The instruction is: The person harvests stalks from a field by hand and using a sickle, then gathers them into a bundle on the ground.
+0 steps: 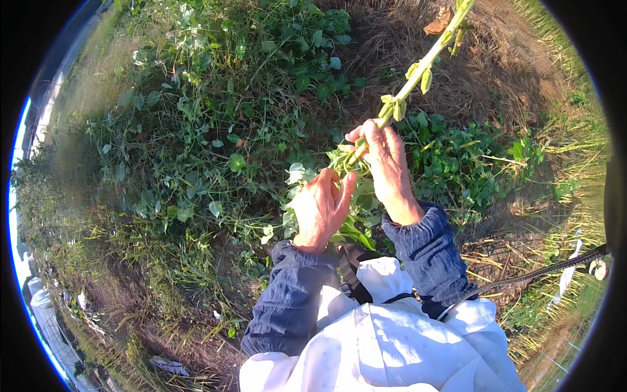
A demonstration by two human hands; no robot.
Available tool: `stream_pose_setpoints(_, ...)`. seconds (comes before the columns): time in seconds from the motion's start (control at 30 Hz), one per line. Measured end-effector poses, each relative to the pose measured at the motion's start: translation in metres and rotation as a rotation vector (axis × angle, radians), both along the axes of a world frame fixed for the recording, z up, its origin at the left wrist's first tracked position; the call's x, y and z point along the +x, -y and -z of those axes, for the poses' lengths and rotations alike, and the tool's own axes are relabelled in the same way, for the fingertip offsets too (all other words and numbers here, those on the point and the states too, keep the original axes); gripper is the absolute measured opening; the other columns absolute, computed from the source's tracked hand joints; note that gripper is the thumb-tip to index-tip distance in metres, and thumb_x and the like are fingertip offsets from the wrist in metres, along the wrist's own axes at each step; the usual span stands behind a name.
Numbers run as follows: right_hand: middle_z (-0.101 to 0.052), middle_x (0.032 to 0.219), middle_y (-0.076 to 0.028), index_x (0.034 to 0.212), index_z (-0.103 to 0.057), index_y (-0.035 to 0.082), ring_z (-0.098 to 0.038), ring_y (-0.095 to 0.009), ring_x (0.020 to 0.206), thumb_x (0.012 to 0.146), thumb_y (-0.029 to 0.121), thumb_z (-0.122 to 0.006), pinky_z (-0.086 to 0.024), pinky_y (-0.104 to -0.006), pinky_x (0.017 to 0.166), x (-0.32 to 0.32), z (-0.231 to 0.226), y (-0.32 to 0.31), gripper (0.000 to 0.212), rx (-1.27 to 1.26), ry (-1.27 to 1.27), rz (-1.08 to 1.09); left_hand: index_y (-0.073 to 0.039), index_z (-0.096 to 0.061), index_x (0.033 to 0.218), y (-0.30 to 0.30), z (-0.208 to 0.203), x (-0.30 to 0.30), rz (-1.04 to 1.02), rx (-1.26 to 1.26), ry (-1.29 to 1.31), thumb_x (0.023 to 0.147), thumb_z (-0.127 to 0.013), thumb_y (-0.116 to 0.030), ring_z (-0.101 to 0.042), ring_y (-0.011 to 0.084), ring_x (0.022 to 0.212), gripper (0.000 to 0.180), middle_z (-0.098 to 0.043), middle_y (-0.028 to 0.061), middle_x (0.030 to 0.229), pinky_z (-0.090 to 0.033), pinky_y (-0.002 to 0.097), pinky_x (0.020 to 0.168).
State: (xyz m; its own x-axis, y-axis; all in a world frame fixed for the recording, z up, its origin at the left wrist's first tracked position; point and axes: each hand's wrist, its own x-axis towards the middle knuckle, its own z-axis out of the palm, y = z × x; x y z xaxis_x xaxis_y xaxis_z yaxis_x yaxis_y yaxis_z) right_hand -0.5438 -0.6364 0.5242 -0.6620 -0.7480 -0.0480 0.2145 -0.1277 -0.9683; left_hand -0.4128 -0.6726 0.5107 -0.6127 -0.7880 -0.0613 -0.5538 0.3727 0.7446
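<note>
My right hand (390, 166) is closed around a pale green stalk (427, 60) that looks like sesame, with green pods (393, 108) in clusters along it. The stalk slants up and to the right, out of the top of the view. Below the grip, its leafy lower part (356, 225) hangs between my wrists. Just left of these leaves is my left hand (321, 208), its fingers curled and its thumb pointing up beside the stalk. What those fingers hold, if anything, is hidden behind the hand.
Tangled leafy vines (202, 130) cover the ground ahead and to the left. Dry brown straw (503, 72) lies at the far right, with more low green leaves (450, 163) beside my right hand. A dark cord or strap (542, 269) crosses at the right.
</note>
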Motion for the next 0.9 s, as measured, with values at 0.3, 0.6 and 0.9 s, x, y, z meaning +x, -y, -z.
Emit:
stream_pose_setpoints(0.3, -0.055, 0.08, -0.002, 0.086, -0.053, 0.006, -0.05, -0.01, 0.077, 0.098, 0.041, -0.04, -0.04, -0.0264, 0.075, -0.006, 0.007, -0.001, 0.04, -0.013, -0.119, 0.014, -0.002, -0.053, 0.083, 0.005, 0.035, -0.038, -0.234, 0.245, -0.311, 0.075, -0.065, -0.018, -0.061, 0.0264, 0.058, 0.021, -0.062, 0.0126, 0.066, -0.049, 0.0358, 0.057)
stream_pose_setpoints(0.6, -0.052, 0.084, -0.007, 0.08, -0.047, 0.004, -0.053, -0.017, 0.076, 0.096, 0.044, -0.043, -0.044, -0.0316, 0.072, 0.028, -0.002, 0.019, 0.044, -0.076, 0.044, -0.06, -0.005, -0.049, 0.085, 0.018, 0.035, 0.016, -0.38, -0.113, -0.133, 0.066, -0.064, -0.016, -0.056, 0.0294, 0.071, 0.027, -0.053, 0.0093, 0.078, -0.044, 0.0398, 0.061)
stream_pose_setpoints(0.9, -0.042, 0.079, -0.004, 0.074, -0.039, 0.008, -0.047, -0.018, 0.078, 0.097, 0.042, -0.044, -0.039, -0.0296, 0.064, 0.106, -0.024, 0.038, 0.041, -0.114, 0.085, -0.39, -0.007, -0.055, 0.086, -0.004, 0.028, 0.107, -0.581, -0.157, -0.126, 0.066, -0.065, -0.013, -0.054, 0.03, 0.086, 0.023, -0.055, 0.0079, 0.085, -0.046, 0.0403, 0.07)
